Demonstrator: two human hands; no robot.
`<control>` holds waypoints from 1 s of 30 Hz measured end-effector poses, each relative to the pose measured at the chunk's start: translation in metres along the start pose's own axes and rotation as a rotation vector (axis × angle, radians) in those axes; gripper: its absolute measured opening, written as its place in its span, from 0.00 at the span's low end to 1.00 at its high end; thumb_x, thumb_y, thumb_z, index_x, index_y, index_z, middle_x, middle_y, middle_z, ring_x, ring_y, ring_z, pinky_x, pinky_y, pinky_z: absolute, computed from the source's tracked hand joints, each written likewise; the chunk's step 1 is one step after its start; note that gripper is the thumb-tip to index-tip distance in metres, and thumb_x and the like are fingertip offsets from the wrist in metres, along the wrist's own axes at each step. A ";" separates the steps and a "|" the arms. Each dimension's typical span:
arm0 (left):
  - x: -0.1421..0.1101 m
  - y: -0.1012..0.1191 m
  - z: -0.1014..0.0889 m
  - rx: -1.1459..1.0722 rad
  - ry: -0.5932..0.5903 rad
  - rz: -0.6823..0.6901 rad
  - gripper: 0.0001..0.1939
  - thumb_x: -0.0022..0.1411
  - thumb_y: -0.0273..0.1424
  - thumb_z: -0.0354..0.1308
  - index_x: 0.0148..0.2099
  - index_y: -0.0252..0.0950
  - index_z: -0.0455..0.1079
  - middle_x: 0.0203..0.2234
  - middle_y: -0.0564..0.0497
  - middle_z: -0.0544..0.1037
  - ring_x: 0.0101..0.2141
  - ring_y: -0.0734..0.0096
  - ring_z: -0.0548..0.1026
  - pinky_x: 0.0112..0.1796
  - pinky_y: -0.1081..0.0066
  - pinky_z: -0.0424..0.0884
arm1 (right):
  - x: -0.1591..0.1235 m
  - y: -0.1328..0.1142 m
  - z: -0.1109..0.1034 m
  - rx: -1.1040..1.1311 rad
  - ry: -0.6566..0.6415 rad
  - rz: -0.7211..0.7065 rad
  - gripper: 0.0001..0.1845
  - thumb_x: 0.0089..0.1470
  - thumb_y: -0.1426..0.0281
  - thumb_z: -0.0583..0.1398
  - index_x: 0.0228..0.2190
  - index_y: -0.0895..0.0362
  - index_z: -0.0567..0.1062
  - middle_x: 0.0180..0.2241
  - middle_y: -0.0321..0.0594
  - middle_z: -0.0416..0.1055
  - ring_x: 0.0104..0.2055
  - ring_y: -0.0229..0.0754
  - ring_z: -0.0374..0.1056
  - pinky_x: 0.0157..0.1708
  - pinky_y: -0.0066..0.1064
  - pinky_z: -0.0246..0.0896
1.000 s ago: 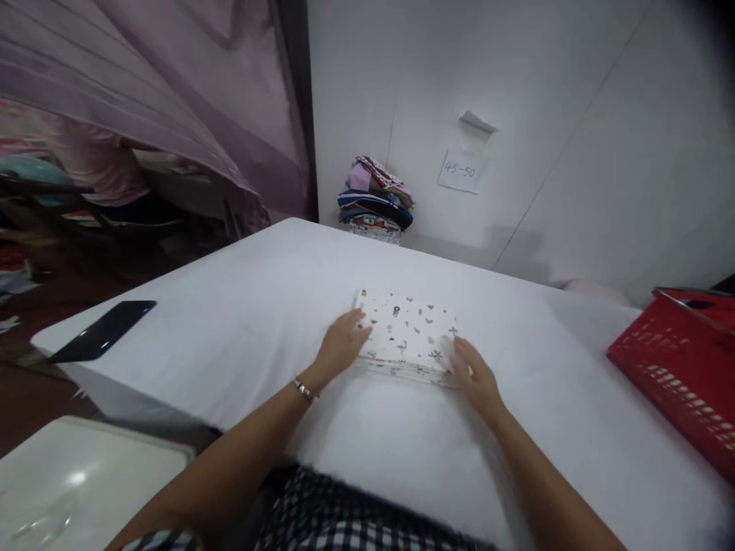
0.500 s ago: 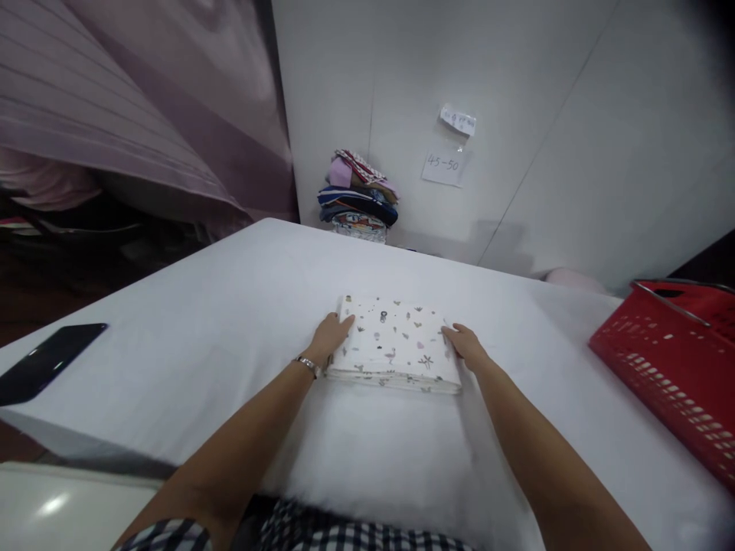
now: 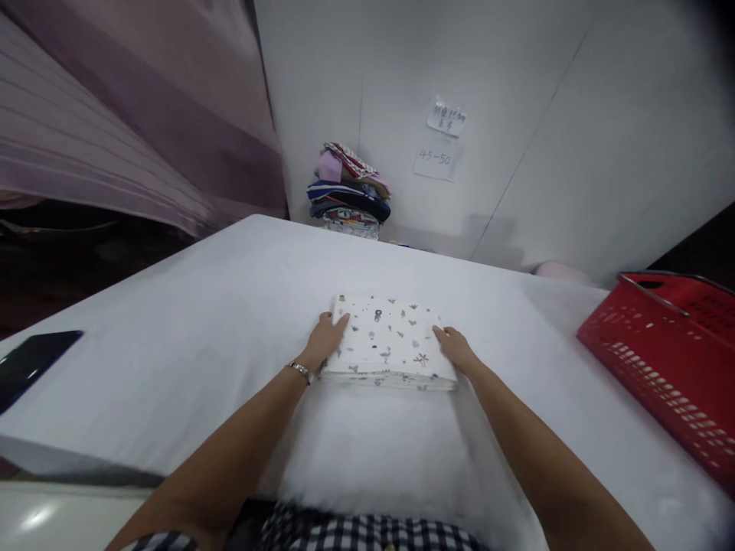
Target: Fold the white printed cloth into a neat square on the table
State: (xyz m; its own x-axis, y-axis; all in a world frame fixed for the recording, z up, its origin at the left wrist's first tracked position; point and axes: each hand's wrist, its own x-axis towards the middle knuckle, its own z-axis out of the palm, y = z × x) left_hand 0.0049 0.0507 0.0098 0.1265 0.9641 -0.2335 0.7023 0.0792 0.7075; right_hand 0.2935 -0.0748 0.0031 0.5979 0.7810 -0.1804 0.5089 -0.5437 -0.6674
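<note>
A folded white cloth [image 3: 387, 337] printed with small plants and animals lies flat on the white-covered table [image 3: 241, 291] before me. At its left edge, my left hand [image 3: 327, 338] grips the fabric, thumb on top and the other fingers along the side and partly hidden. My right hand [image 3: 455, 346] holds the opposite edge in the same way, thumb over the top surface. Several layers show along the near fold.
To the right stands a red plastic basket [image 3: 660, 360] with a metal handle. A dark phone [image 3: 34, 363] lies at the left edge. Behind the table, folded clothes [image 3: 350, 191] are stacked against the wall, beside paper signs [image 3: 436, 162]. A pinkish curtain [image 3: 143, 115] hangs at left.
My view has shifted slightly, so everything sits a little further left in the picture. Both hands stay on the folded cloth's side edges, and the cloth looks unchanged.
</note>
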 end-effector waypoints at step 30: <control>-0.022 0.010 0.020 0.581 0.080 0.586 0.35 0.65 0.48 0.41 0.65 0.30 0.52 0.65 0.40 0.50 0.65 0.54 0.44 0.61 0.54 0.41 | -0.025 -0.016 0.032 -0.596 0.070 -0.503 0.33 0.61 0.55 0.44 0.61 0.60 0.56 0.66 0.48 0.44 0.68 0.51 0.36 0.62 0.50 0.35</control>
State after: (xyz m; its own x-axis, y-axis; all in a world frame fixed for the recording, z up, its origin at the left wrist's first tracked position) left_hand 0.0229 0.0250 0.0092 0.5497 0.8252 0.1296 0.7909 -0.5641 0.2370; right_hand 0.2502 -0.0760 -0.0050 0.2349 0.9668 0.1003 0.9639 -0.2184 -0.1526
